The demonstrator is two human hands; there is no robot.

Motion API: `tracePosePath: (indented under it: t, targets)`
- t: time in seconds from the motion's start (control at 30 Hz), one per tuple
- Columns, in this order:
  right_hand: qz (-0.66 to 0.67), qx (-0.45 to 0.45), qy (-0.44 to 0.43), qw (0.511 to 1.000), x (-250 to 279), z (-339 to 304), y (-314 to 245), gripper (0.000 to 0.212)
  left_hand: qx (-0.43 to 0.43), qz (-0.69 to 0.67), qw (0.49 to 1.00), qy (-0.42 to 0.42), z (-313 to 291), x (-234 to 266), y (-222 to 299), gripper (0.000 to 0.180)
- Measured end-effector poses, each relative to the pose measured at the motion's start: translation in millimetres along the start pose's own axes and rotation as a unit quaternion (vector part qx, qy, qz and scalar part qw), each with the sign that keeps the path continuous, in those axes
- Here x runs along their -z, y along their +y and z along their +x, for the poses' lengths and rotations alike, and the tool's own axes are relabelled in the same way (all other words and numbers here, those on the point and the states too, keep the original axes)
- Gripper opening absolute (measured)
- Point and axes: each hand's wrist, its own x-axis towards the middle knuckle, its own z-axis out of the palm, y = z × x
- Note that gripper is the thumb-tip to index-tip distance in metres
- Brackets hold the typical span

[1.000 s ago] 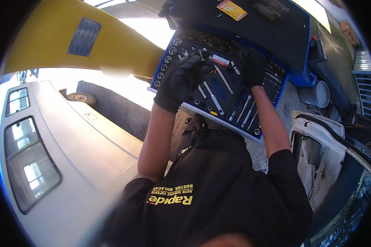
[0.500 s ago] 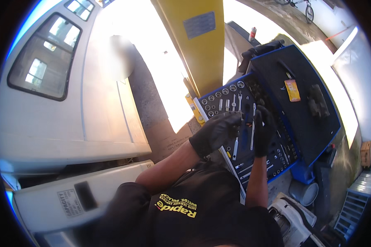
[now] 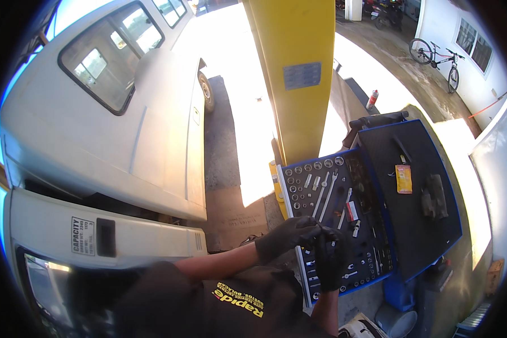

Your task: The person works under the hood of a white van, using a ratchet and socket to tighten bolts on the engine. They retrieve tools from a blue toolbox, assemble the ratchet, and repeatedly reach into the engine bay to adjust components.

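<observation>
Both my hands wear black gloves and meet above the near part of an open tool drawer [image 3: 315,194]. My left hand [image 3: 284,239] is closed, its fingertips pinched against those of the other hand. My right hand [image 3: 330,262] is curled closed beside it; a small pale glint shows between them, too small to name. Beyond the hands, the dark drawer liner holds round sockets [image 3: 318,165], a long chrome wrench [image 3: 328,194] and a ratchet-like chrome tool [image 3: 346,201]. A red-and-white piece [image 3: 351,211] lies next to these, with a short chrome socket piece [image 3: 356,228] nearby.
The blue tool cabinet's black top [image 3: 419,225] carries a yellow packet [image 3: 403,179] and dark gloves [image 3: 435,197]. A yellow post [image 3: 304,118] rises behind the drawer. A white van [image 3: 169,152] stands at left. A grey bucket [image 3: 397,322] sits near the cabinet's foot.
The view has tilted and shifted, showing more of the yard. My hands have come together and moved nearer my body, uncovering the chrome tools and the red-and-white piece in the drawer.
</observation>
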Motion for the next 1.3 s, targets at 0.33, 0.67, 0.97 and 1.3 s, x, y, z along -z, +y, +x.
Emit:
tracePosePath:
  t: [0.33,0.67,0.97,1.3]
  targets:
    - [0.093,0.057,-0.080,0.991,-20.2,-10.2,-29.7,0.027,-0.086,0.120,0.983,0.106,-59.0,26.4,-12.5,0.026]
    - [0.100,0.142,-0.162,0.971,-63.6,-10.7,-68.7,0.016,-0.120,0.155,0.961,0.197,-126.1,58.6,-29.7,0.024]
    - [0.085,0.151,-0.234,0.957,-131.9,-71.6,-164.5,0.017,-0.317,0.245,0.863,0.308,-245.6,96.6,-68.4,0.024]
    - [0.096,0.236,-0.464,0.848,-221.0,-207.4,-265.9,0.021,-0.326,0.272,0.768,0.481,-447.3,139.9,-169.5,0.019]
